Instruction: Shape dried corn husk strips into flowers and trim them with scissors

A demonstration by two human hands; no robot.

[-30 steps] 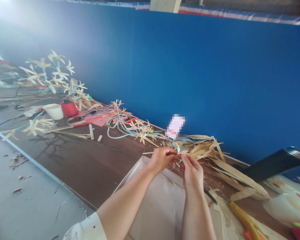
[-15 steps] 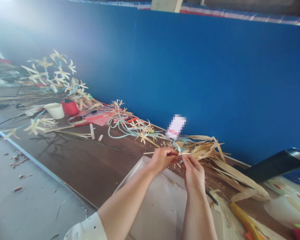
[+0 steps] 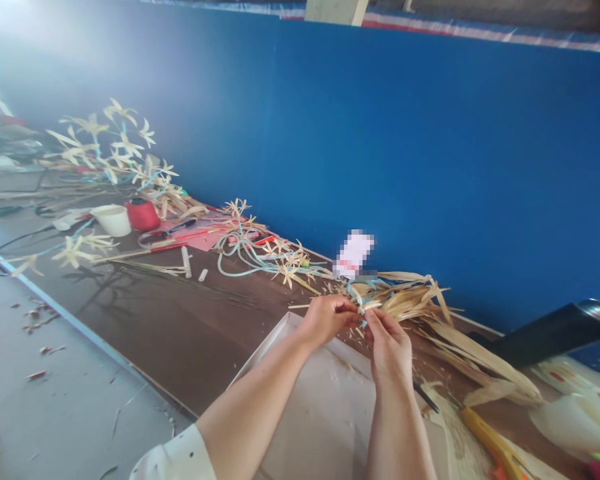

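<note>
My left hand (image 3: 333, 319) and my right hand (image 3: 387, 335) meet above the far edge of a pale shallow tray (image 3: 325, 400). Between their fingertips is a small cream flower (image 3: 364, 306) made of dried husk strips, with a bit of light blue under it. Both hands pinch it, the left from the left side and the right from the right; the exact finger contact is too small to make out. Just behind lies a heap of dried corn husks (image 3: 415, 297), and small husk scraps are scattered around the fingers.
Along the blue wall lie light blue cords (image 3: 240, 257), finished husk flowers (image 3: 125, 143), a white cup (image 3: 111, 220) and a red spool (image 3: 143, 215). To the right are a yellow-handled tool (image 3: 490, 437), a black cylinder (image 3: 560, 333) and a whitish bowl (image 3: 570, 420).
The hands keep almost the same place and grip. The husk pieces between the fingertips have shifted slightly, and the whole view has moved a little.
</note>
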